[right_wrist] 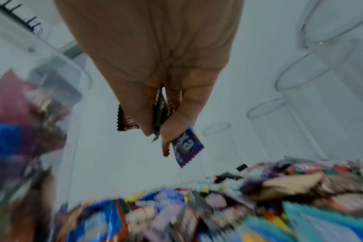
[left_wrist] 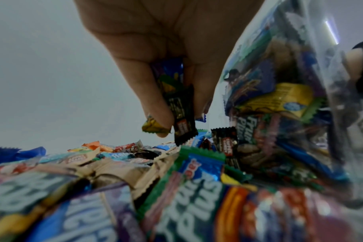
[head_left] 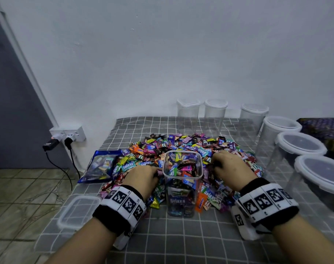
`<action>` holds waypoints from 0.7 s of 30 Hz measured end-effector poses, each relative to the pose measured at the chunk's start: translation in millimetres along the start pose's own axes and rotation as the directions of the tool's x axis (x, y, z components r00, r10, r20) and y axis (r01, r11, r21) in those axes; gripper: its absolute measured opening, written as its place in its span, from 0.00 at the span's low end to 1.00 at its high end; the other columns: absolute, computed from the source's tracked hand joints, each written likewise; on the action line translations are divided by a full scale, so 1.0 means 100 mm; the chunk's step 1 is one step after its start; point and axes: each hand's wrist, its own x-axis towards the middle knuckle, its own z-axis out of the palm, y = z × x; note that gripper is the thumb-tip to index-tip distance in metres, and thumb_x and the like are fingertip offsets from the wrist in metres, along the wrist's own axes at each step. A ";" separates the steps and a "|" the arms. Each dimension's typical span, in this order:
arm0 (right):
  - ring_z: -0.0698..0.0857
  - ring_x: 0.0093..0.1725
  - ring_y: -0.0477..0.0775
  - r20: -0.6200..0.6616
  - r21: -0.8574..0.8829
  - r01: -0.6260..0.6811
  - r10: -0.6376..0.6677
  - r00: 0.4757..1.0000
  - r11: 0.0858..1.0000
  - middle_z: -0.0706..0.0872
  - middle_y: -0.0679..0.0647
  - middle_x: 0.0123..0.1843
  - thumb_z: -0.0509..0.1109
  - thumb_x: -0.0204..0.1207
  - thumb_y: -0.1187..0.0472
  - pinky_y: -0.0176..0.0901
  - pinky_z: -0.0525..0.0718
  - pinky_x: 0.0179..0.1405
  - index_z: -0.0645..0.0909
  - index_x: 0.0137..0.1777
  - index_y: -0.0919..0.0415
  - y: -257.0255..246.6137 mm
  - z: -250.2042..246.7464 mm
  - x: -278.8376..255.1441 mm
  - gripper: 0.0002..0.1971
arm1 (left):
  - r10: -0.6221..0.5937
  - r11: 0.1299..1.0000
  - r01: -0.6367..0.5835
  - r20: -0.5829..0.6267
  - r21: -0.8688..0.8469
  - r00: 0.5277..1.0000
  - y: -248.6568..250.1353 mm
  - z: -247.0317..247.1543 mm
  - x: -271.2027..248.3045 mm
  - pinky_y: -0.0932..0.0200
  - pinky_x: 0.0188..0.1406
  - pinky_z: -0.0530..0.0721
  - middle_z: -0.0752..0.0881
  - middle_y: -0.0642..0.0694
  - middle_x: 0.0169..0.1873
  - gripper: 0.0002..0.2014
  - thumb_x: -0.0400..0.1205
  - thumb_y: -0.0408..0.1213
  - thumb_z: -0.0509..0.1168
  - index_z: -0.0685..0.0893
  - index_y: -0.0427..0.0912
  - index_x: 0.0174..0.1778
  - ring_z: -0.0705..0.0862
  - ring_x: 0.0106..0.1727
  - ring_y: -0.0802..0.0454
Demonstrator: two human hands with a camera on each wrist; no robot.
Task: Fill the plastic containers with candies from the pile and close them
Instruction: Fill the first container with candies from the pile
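Wall sockets (head_left: 68, 134): on the wall past the cloth's far left corner, two plugs in, cables hanging to the floor.
Loose lid (head_left: 77, 211): clear, flat on the checked cloth (head_left: 181, 242) at its near left edge.
Blue bag (head_left: 101, 165): lies at the left edge, touching the pile.
Left hand (head_left: 143, 178): fingers curled, pinching a few candies (left_wrist: 181, 117), a dark wrapper and a yellow one among them, just above the pile and just left of the open container.
Open container (head_left: 182, 184): clear, upright, mid-cloth at the pile's near side, lidless, filled with candies nearly to its rim.
Candy pile (head_left: 181, 147): spread across the middle of the cloth.
Right hand (head_left: 230, 168): fingers closed on several candies (right_wrist: 187, 148), one purple, just right of the open container.
Lidded containers (head_left: 300, 143): six, clear, along the far edge and right edge.
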 end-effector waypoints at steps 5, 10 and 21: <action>0.76 0.45 0.51 -0.294 0.167 0.086 -0.033 0.955 0.982 0.80 0.53 0.44 0.69 0.76 0.66 0.40 0.67 0.41 0.84 0.49 0.65 -0.14 -0.40 0.04 0.05 | 0.004 1.000 -0.004 -0.019 -0.005 1.000 0.00 0.00 -0.01 0.51 0.56 0.82 0.88 0.44 0.50 0.12 0.85 0.42 0.57 0.85 0.48 0.56 0.84 0.53 0.44; 0.81 0.43 0.55 -0.369 0.313 0.266 -0.141 0.919 0.912 0.82 0.53 0.41 0.72 0.73 0.66 0.45 0.75 0.43 0.84 0.45 0.62 -0.49 -0.65 0.07 0.03 | -0.002 1.000 0.001 -0.030 -0.023 1.000 -0.01 0.01 0.00 0.53 0.55 0.82 0.89 0.44 0.49 0.12 0.84 0.42 0.58 0.85 0.48 0.57 0.85 0.52 0.45; 0.80 0.48 0.51 -0.110 0.378 0.284 -0.261 0.959 0.881 0.82 0.51 0.46 0.71 0.72 0.67 0.46 0.79 0.52 0.84 0.48 0.57 -0.80 -0.47 0.03 0.07 | 0.022 0.998 -0.024 -0.034 -0.051 0.999 0.00 -0.01 -0.02 0.54 0.52 0.82 0.89 0.43 0.47 0.12 0.84 0.42 0.58 0.85 0.46 0.56 0.85 0.50 0.44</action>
